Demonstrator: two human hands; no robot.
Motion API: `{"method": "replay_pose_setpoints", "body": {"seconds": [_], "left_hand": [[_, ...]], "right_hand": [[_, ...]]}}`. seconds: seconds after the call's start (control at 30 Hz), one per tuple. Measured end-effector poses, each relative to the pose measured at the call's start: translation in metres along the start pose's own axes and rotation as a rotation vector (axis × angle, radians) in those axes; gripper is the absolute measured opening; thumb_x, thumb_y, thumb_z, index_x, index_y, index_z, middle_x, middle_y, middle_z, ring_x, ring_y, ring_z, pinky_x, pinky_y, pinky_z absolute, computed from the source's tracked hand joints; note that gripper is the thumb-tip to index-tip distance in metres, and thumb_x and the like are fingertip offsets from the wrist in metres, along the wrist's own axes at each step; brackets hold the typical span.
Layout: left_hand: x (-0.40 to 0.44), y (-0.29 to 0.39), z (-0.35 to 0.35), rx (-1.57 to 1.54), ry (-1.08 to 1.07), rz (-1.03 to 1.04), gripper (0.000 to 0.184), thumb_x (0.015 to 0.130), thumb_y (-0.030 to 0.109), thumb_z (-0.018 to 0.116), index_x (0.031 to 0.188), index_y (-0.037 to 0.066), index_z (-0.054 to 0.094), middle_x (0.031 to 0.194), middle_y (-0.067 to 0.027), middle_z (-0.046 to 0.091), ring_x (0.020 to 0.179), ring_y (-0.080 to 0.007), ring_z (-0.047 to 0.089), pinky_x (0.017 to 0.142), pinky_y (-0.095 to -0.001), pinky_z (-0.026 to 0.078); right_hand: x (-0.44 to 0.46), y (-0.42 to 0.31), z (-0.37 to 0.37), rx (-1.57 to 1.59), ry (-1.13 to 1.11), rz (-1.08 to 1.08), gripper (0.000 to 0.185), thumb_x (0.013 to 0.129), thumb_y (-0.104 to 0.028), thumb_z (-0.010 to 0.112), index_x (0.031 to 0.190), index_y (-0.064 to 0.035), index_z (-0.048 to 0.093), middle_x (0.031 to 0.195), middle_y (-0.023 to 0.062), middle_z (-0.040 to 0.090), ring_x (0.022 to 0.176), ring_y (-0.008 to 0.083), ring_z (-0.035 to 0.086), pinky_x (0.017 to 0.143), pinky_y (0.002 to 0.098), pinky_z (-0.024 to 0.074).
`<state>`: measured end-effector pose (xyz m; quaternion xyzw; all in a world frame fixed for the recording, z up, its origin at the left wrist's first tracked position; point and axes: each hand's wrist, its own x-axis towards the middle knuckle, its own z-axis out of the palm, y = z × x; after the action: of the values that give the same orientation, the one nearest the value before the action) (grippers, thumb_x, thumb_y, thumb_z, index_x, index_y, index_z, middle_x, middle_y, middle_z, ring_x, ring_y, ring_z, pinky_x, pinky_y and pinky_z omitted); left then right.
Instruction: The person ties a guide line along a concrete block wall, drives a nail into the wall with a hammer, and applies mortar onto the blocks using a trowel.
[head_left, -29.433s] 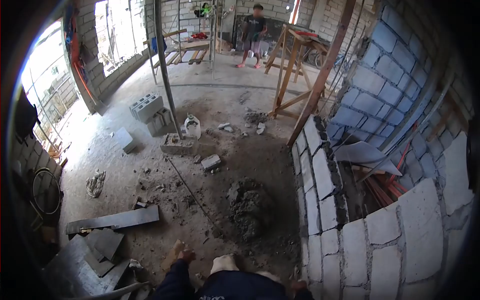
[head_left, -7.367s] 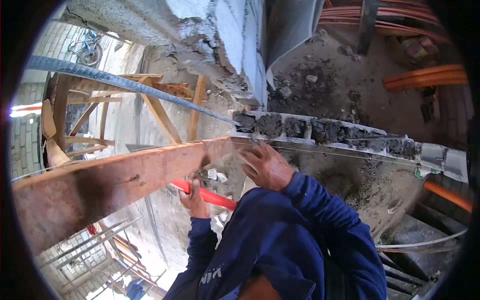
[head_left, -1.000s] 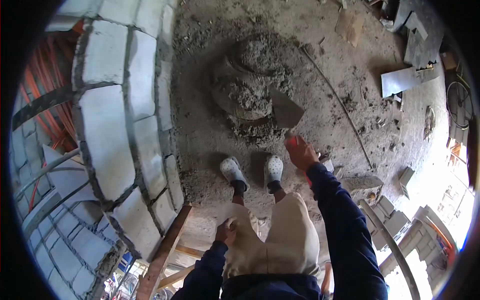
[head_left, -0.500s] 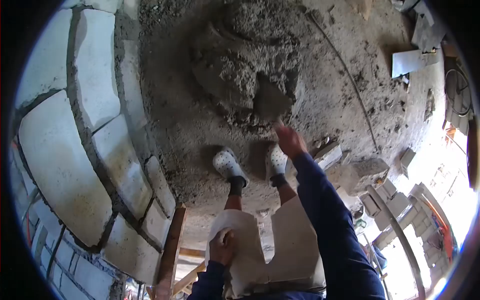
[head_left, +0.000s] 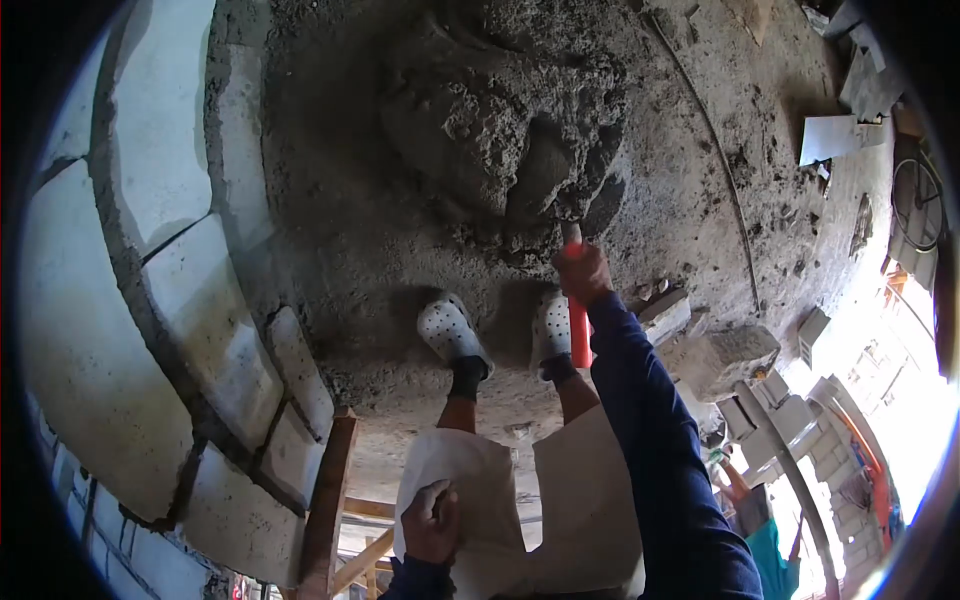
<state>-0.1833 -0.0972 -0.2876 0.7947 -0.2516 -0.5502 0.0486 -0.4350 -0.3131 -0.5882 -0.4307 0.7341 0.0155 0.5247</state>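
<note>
My right hand (head_left: 584,272) is wrapped around the red handle of a trowel (head_left: 579,335). The trowel's blade end is in a heap of wet grey mortar (head_left: 470,130) on the ground; most of the blade cannot be made out under the mortar. Over my left thigh rests my left hand (head_left: 430,522), its fingers curled in a loose fist with grey smears on them, and no tool shows in it. Both my feet, in white clogs with holes (head_left: 452,328), stand just on the near side of the heap.
A wall of pale blocks (head_left: 100,340) rises close on my left, with a wooden post (head_left: 330,500) near its end. A dark cable (head_left: 715,150) crosses the ground to the right. Concrete chunks (head_left: 730,355) lie by my right foot. A person in teal (head_left: 772,560) is at lower right.
The trowel's blade, bare and visible before, has turned and sunk into the mortar. Its red handle now shows below my right hand. A person in teal has come into view at lower right.
</note>
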Motion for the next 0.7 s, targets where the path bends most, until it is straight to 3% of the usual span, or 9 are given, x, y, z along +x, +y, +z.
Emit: {"method": "replay_pose_setpoints", "body": {"seconds": [0.13, 0.23, 0.3, 0.4, 0.5, 0.53, 0.6, 0.63, 0.7], "left_hand": [[0.0, 0.008, 0.0, 0.066, 0.005, 0.08, 0.024, 0.08, 0.017, 0.059, 0.097, 0.0, 0.059, 0.09, -0.0167, 0.062, 0.082, -0.0276, 0.062, 0.072, -0.0318, 0.049], [-0.007, 0.001, 0.003, 0.067, 0.01, 0.125, 0.024, 0.08, 0.018, 0.059, 0.097, 0.001, 0.059, 0.091, -0.0166, 0.062, 0.082, -0.0278, 0.062, 0.072, -0.0323, 0.049], [-0.012, -0.002, 0.004, 0.056, 0.023, 0.125, 0.024, 0.08, 0.018, 0.059, 0.098, 0.002, 0.059, 0.091, -0.0168, 0.062, 0.083, -0.0275, 0.062, 0.073, -0.0327, 0.048], [-0.021, -0.015, 0.008, -0.026, 0.05, 0.152, 0.022, 0.081, 0.019, 0.058, 0.098, 0.004, 0.059, 0.091, -0.016, 0.062, 0.086, -0.0269, 0.061, 0.074, -0.0329, 0.048], [-0.034, -0.035, 0.014, -0.141, 0.121, 0.185, 0.022, 0.081, 0.019, 0.058, 0.098, 0.005, 0.059, 0.091, -0.0149, 0.062, 0.085, -0.0274, 0.061, 0.073, -0.0325, 0.048], [-0.044, -0.028, 0.006, -0.206, 0.154, 0.136, 0.023, 0.081, 0.019, 0.058, 0.098, 0.005, 0.059, 0.09, -0.0147, 0.063, 0.085, -0.0274, 0.061, 0.073, -0.0326, 0.047], [-0.069, -0.009, -0.008, -0.35, 0.185, 0.048, 0.024, 0.08, 0.02, 0.058, 0.099, 0.005, 0.059, 0.09, -0.0143, 0.063, 0.083, -0.0273, 0.061, 0.072, -0.0326, 0.047], [-0.073, -0.026, 0.0, -0.484, 0.188, 0.019, 0.025, 0.08, 0.021, 0.059, 0.098, 0.005, 0.059, 0.09, -0.0142, 0.063, 0.083, -0.0268, 0.062, 0.072, -0.0324, 0.047], [-0.077, -0.065, 0.011, -0.609, 0.176, 0.015, 0.026, 0.079, 0.023, 0.06, 0.098, 0.005, 0.06, 0.089, -0.0139, 0.063, 0.082, -0.0257, 0.062, 0.072, -0.032, 0.047]], "right_hand": [[-0.033, -0.018, -0.019, 0.085, -0.149, 0.125, 0.028, 0.07, -0.031, 0.059, 0.073, -0.0034, 0.057, 0.068, 0.0159, 0.061, 0.068, 0.0236, 0.062, 0.06, 0.0365, 0.0481], [-0.058, -0.045, -0.034, 0.152, -0.242, 0.049, 0.015, 0.069, -0.025, 0.058, 0.072, -0.01, 0.056, 0.067, 0.0132, 0.059, 0.067, 0.0247, 0.06, 0.056, 0.038, 0.048], [-0.06, -0.035, -0.027, 0.01, -0.151, -0.326, 0.009, 0.067, -0.02, 0.057, 0.072, -0.0131, 0.055, 0.066, 0.011, 0.056, 0.065, 0.027, 0.058, 0.054, 0.0394, 0.0473], [-0.087, -0.046, -0.039, 0.053, -0.07, -0.505, 0.01, 0.065, -0.016, 0.057, 0.074, -0.0155, 0.054, 0.066, 0.0093, 0.051, 0.064, 0.0303, 0.054, 0.053, 0.0406, 0.0462], [-0.108, -0.054, -0.067, 0.063, -0.055, -0.417, 0.009, 0.077, -0.021, 0.056, 0.076, -0.0122, 0.053, 0.065, 0.0077, 0.051, 0.064, 0.0242, 0.055, 0.054, 0.0375, 0.0457], [-0.126, -0.069, -0.082, 0.41, -0.129, -0.271, 0.015, 0.076, -0.023, 0.059, 0.076, -0.0091, 0.053, 0.063, 0.0068, 0.052, 0.061, 0.0216, 0.055, 0.053, 0.036, 0.0449], [-0.163, -0.089, -0.116, 0.466, -0.229, -0.128, 0.023, 0.074, -0.026, 0.063, 0.076, -0.0059, 0.052, 0.06, 0.0069, 0.054, 0.056, 0.0197, 0.056, 0.05, 0.0344, 0.0445], [-0.178, -0.099, -0.135, 0.202, -0.207, -0.171, 0.025, 0.073, -0.027, 0.063, 0.076, -0.0056, 0.052, 0.059, 0.0078, 0.055, 0.055, 0.0203, 0.057, 0.048, 0.0344, 0.0448], [-0.227, -0.125, -0.155, 0.157, 0.022, -0.259, 0.017, 0.072, -0.014, 0.065, 0.069, -0.0079, 0.049, 0.051, 0.0006, 0.048, 0.038, 0.013, 0.047, 0.035, 0.0283, 0.0402]]}}
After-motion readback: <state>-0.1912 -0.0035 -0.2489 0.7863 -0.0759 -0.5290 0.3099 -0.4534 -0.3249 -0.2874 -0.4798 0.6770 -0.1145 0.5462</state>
